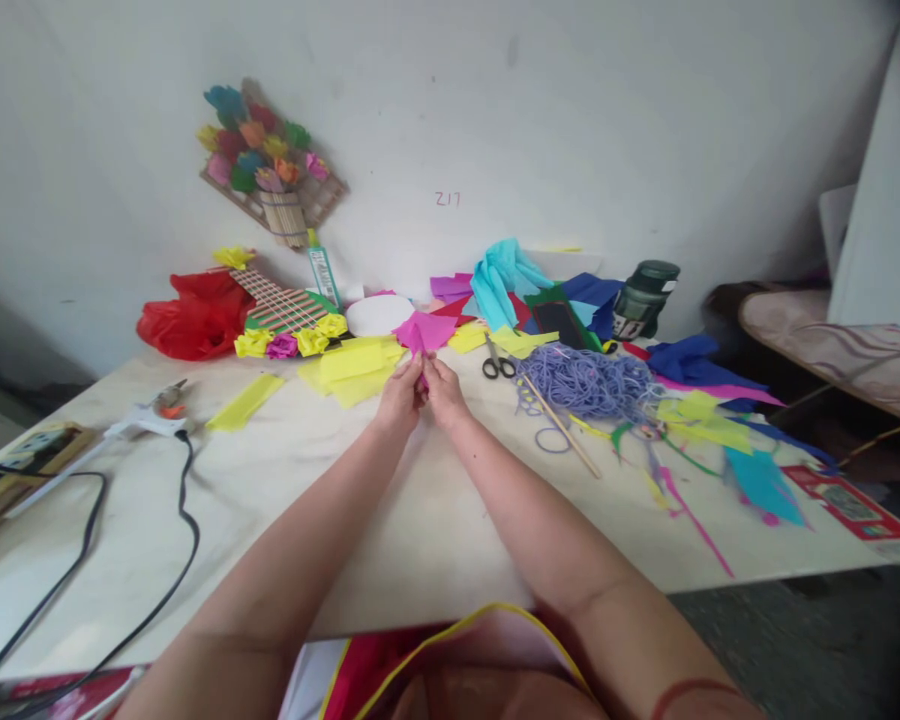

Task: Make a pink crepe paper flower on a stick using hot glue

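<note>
Fingers (412, 385) pinching pink paper (425, 332), wall "217" (447, 199)

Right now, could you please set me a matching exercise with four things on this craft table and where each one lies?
Things:
1. pink paper
2. scissors
3. purple yarn
4. glue gun

Places:
A. on the table's left side, with a black cord trailing from it
B. held up between the left hand and the right hand
C. piled to the right of the scissors, with a wooden stick beside it
D. flat on the table just right of the hands, black handles nearest the person

Pairs: 1-B, 2-D, 3-C, 4-A
</note>
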`<state>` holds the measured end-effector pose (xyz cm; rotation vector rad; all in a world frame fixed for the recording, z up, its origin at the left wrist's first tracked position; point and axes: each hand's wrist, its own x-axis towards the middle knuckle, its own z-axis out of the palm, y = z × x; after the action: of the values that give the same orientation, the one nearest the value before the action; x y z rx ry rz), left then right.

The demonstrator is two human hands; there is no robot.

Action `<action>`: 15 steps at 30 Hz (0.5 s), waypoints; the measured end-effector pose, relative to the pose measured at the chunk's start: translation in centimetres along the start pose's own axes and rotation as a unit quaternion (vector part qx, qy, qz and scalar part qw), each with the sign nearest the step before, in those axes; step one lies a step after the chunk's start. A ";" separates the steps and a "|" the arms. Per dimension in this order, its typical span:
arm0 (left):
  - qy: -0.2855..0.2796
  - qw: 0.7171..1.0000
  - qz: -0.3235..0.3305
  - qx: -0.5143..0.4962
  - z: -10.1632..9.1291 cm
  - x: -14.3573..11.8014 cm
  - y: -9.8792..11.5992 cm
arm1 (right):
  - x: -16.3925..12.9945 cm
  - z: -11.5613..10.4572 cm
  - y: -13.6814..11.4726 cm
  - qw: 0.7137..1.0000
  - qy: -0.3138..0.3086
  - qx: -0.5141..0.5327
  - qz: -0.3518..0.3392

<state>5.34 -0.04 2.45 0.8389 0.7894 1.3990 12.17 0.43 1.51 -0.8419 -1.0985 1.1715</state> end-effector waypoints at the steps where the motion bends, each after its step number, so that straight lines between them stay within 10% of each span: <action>1: 0.005 1.000 0.003 -0.008 0.1 0.1 -0.1 | 0.0 -0.1 -0.2 1.000 -0.008 0.009 0.008; 10: 0.019 0.999 0.014 -0.031 -0.4 0.1 -0.8 | 0.3 -1.5 -2.0 0.983 -0.100 -0.147 0.049; 15: 0.003 0.998 0.049 -0.028 -0.8 0.5 -1.3 | 1.4 -2.9 -5.5 0.885 -0.122 -0.449 0.021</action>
<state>5.29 0.49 0.93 0.8395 0.7176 1.5044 16.52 0.67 6.16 -1.4454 -1.8936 0.7744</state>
